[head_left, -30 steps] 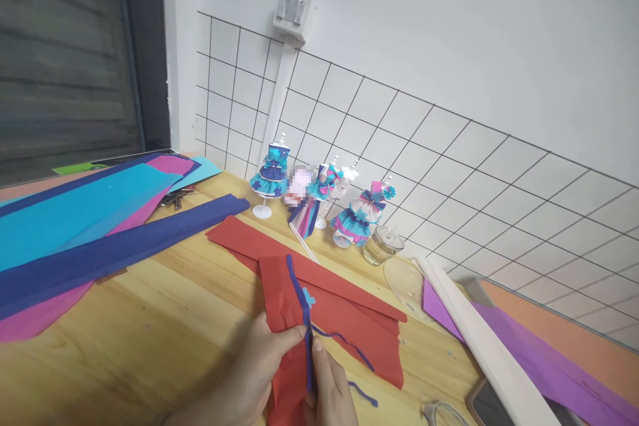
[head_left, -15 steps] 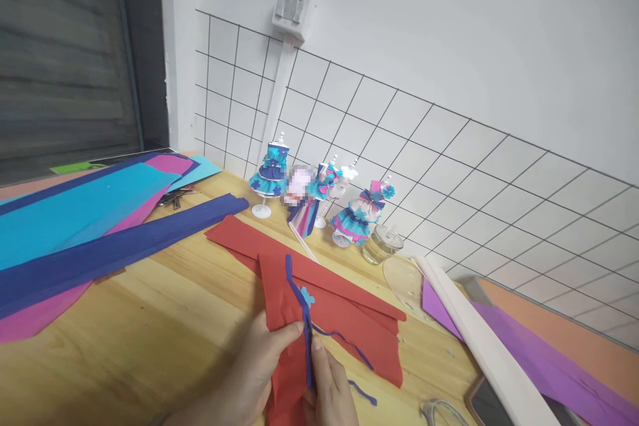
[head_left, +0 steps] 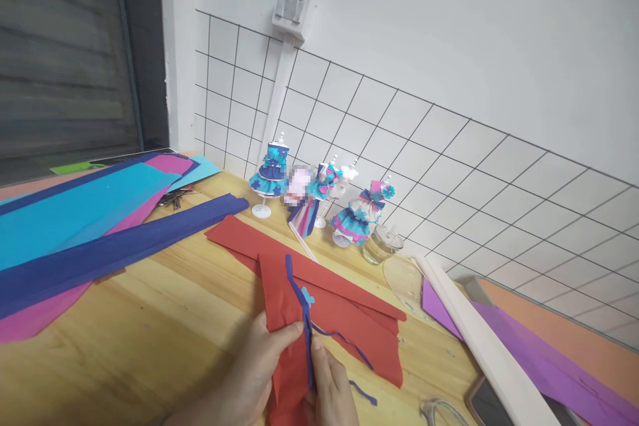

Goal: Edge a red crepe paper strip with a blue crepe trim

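Note:
A strip of red paper (head_left: 279,293) lies under a narrow dark blue strip (head_left: 291,274) near the bottom centre. My left hand (head_left: 254,359) pinches the red paper, its thumb pressed on the blue strip's edge. On the other side, my right hand (head_left: 329,379) is closed against the same blue strip; whether a small tool is in its fingers is hidden. Just beyond the fingertips sits a small light blue flower (head_left: 307,297). A thin blue offcut (head_left: 344,341) curls across the wider red sheet (head_left: 379,346), and another piece (head_left: 364,394) lies on the wood.
Small dress forms in paper dresses (head_left: 269,173) stand at the back beside a glass (head_left: 382,245). Blue and pink paper (head_left: 84,206) covers the left. On the right are a pale roll (head_left: 479,333), purple paper (head_left: 539,353), a dark device (head_left: 494,403) and a tape ring (head_left: 442,413).

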`<state>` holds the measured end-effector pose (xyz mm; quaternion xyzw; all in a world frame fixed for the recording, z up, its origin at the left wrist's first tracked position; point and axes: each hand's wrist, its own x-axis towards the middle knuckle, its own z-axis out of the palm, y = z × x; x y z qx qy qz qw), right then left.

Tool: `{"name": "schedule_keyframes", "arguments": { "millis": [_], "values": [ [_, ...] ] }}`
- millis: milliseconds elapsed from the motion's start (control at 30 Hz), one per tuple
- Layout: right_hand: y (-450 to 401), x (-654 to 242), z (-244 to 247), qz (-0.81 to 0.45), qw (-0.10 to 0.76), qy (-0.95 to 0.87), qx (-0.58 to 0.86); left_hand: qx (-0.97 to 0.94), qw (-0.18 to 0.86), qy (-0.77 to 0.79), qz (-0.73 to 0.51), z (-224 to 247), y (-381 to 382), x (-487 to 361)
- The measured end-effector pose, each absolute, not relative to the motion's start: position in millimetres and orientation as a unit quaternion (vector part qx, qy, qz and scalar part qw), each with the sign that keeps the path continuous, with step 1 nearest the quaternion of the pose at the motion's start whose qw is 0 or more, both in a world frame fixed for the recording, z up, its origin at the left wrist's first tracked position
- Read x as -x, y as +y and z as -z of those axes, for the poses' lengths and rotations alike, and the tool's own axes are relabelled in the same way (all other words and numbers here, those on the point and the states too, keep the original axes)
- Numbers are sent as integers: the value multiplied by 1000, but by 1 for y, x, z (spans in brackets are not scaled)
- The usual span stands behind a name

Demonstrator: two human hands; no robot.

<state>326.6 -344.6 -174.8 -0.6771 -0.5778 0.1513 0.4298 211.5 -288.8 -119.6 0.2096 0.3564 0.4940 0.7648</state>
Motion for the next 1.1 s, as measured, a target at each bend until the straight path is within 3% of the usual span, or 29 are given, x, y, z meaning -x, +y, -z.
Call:
{"name": "schedule_keyframes", "arguments": {
  "millis": [200, 533, 800, 1100],
  "values": [
    [-344, -324, 168, -163, 442, -565, 678, -212, 775, 341, -489, 119, -288, -211],
    [-337, -304, 129, -307, 464, -508, 658, -185, 805, 322, -463, 120, -287, -208],
    [-337, -310, 147, -313, 424, -525, 668, -94, 897, 275, -332, 101, -267, -188],
    [-337, -308, 157, -267, 418, -547, 675, -239, 810, 334, -419, 110, -260, -185]
  ]
}}
